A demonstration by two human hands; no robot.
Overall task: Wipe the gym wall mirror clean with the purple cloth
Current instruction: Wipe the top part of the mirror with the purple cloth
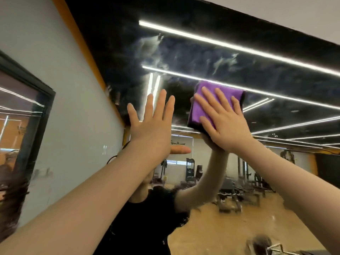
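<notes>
Smeared mirror ahead: our right hand presses the soft, light purple cloth flat, fingers spread; left hand open.

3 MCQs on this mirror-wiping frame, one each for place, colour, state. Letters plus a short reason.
1. Where do the white smears lie relative to the cloth?
A. up and to the left
B. directly below
C. nowhere

2. What colour is the cloth?
A. green
B. purple
C. white

3. How is the left hand?
A. gripping the cloth
B. clenched in a fist
C. open flat, holding nothing

Answers: 1 A, streaks show on the mirror above and left of the cloth. 2 B, purple under the right hand. 3 C, fingers spread straight.
</notes>
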